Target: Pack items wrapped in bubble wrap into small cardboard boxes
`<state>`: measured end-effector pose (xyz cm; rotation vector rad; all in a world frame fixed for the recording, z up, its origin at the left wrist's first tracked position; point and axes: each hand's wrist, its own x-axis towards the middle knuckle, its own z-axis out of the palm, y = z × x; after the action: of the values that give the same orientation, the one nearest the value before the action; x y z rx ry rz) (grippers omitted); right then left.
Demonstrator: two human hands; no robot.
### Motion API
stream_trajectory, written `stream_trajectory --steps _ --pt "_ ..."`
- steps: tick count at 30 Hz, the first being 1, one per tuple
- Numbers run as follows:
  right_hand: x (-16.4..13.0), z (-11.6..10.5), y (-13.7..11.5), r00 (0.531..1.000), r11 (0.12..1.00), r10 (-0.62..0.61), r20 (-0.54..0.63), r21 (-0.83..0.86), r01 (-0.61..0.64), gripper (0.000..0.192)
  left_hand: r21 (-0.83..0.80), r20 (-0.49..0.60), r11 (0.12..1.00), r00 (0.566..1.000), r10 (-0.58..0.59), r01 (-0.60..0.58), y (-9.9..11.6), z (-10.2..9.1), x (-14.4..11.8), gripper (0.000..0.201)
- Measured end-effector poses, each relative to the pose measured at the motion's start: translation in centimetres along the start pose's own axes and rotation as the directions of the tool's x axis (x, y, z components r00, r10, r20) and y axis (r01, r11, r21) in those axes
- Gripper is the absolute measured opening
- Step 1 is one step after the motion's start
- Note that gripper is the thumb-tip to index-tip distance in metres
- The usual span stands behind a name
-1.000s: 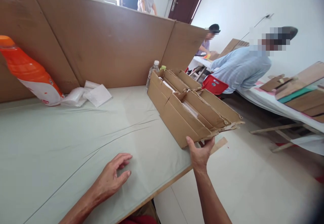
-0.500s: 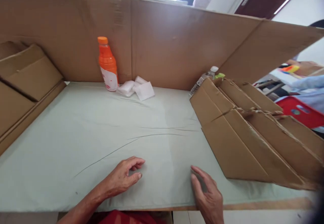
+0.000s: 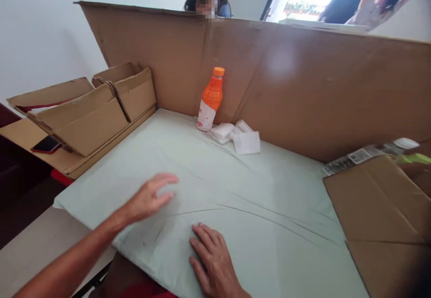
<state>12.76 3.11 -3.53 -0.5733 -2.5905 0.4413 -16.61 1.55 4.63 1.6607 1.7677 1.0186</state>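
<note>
Both hands empty: right hand [image 3: 215, 264] flat on the pale cloth [image 3: 235, 190] over the counter, probably steadying; left hand [image 3: 150, 197] blurred, fingers spread, apparently just above it.

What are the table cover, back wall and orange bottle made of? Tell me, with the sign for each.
Table cover: apparently thin cloth or paper, matte pale green; it creases. Back wall: corrugated cardboard, matte brown, with fold lines. Orange bottle: probably clear plastic, glossy, holding orange drink; white label, orange cap.
</note>
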Motion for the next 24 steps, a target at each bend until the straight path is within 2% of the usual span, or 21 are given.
stream_trajectory --steps 1,2,4,7,10,13,16,20,24 --pt "0.2 0.3 -0.1 1.0 1.0 -0.026 0.016 0.006 0.025 0.035 0.13 -0.157 0.991 0.987 0.041 -0.02 -0.6 -2.8 1.2 0.035" --pt "0.2 0.5 -0.1 0.999 0.999 -0.04 0.011 0.014 0.04 0.036 0.272 -0.31 0.962 0.945 0.105 -0.017 -1.0 -5.8 2.4 0.038" --pt "0.1 0.6 0.3 0.999 0.998 -0.037 -0.032 0.04 0.038 0.036 0.51 -0.506 0.854 0.84 0.197 0.107 -1.8 -11.7 4.4 0.046" --pt "-0.1 0.6 0.9 0.996 0.996 -0.014 -0.087 0.089 0.022 0.035 0.643 -0.633 0.687 0.74 0.229 0.338 -2.8 -18.6 6.4 0.053" --pt "0.0 0.5 1.0 0.995 0.994 -0.012 -0.103 0.109 0.023 0.035 0.636 -0.688 0.63 0.698 0.2 0.446 -4.2 -22.2 7.2 0.055" --pt "0.2 0.4 0.8 0.994 0.993 -0.003 -0.107 0.113 0.015 0.034 0.593 -0.713 0.638 0.689 0.131 0.492 -5.2 -22.9 7.0 0.054" --pt "0.2 0.4 0.7 0.993 0.992 0.007 -0.121 0.123 0.008 0.035 0.62 -0.678 0.635 0.722 0.137 0.461 -5.1 -21.7 5.7 0.052" --pt "0.2 0.5 1.0 0.989 0.991 -0.018 -0.148 0.125 0.036 0.035 0.689 -0.599 0.658 0.749 0.283 0.302 -3.2 -18.0 3.1 0.049" --pt "0.2 0.7 0.9 0.994 0.993 -0.006 -0.112 0.113 0.019 0.031 0.711 -0.422 0.703 0.812 0.402 0.022 0.1 -12.4 0.8 0.045"
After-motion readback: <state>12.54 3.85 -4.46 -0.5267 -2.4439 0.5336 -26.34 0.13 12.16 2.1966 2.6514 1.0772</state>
